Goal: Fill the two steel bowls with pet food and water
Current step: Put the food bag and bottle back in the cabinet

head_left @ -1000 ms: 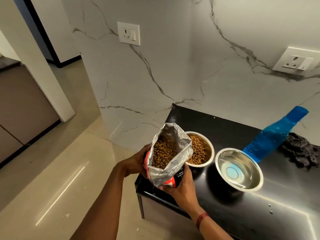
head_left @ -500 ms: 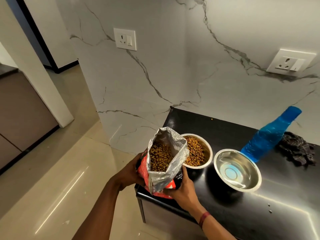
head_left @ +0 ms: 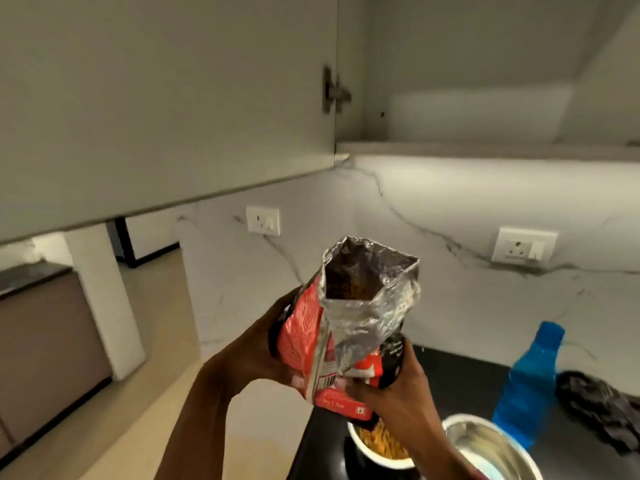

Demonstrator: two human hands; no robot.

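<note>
I see both hands raised in front of the open wall cabinet [head_left: 166,98], gripping the pet food bag [head_left: 346,327] upright with its foil mouth open. My left hand [head_left: 263,351] has its fingers clenched round the bag's red side; my right hand [head_left: 398,386] grasps its lower corner. Below the bag, on the black surface [head_left: 460,382], sits the steel bowl holding kibble [head_left: 379,448]. Just beside that bowl is the second steel bowl [head_left: 491,448], and the blue bottle [head_left: 528,386] stands behind it next to a dark cloth [head_left: 599,407].

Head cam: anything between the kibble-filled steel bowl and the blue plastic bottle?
Yes, in the head view: the empty steel bowl sits between the kibble-filled steel bowl and blue plastic bottle.
</note>
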